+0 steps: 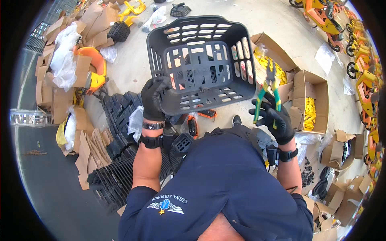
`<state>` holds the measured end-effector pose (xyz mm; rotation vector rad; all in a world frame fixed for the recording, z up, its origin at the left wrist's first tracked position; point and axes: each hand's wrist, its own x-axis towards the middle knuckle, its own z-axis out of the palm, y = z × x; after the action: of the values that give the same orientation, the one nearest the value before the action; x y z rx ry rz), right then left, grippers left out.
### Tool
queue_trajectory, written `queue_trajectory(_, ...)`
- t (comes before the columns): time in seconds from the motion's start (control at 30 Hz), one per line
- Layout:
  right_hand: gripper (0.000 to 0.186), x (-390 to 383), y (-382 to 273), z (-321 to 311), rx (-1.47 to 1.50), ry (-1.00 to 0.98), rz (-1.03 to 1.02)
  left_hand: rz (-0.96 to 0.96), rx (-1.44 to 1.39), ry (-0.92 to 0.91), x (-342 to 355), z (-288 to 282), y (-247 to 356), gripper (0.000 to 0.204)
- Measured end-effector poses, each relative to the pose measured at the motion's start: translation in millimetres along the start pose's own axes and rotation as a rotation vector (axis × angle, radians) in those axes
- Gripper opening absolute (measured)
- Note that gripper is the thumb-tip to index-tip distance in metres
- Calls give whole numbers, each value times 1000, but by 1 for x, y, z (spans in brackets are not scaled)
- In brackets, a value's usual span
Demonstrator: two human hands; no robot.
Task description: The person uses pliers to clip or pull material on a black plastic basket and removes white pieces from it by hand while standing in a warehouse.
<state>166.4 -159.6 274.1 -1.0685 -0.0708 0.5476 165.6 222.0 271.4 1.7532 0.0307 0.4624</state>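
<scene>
A black plastic basket with slotted walls and floor point(219, 90) is raised in front of me, its open top toward me. My left hand point(153, 98), in a black glove, grips its lower left corner. My gloved right hand point(270, 116) holds pliers with green and yellow handles point(263, 95), their jaws pointing up beside the basket's right side. Beneath the basket, orange and black tools point(192, 126) lie on the floor near my feet.
Cardboard boxes with yellow parts point(317, 86) stand at the right; cardboard and plastic wrap point(64, 56) are heaped at the left. Stacks of black baskets and parts point(112, 180) lie lower left. Rows of yellow-orange two-wheelers point(362, 88) line the right edge. The concrete floor point(120, 72) runs between them.
</scene>
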Motion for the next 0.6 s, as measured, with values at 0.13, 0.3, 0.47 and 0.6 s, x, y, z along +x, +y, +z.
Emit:
queue_trajectory(0.13,58,-26,23,-41,83,163,100,-193,-160,218,2,-13,-34,15)
queue_trajectory(0.3,45,-56,80,-83,-336,202,63,-551,-610,197,-19,-98,-111,21)
queue_trajectory(0.47,31,-74,127,-130,292,405,381,-933,-453,465,-11,-45,-117,27)
queue_trajectory(0.6,30,-60,114,-133,174,473,438,-923,-593,584,6,2,-131,33)
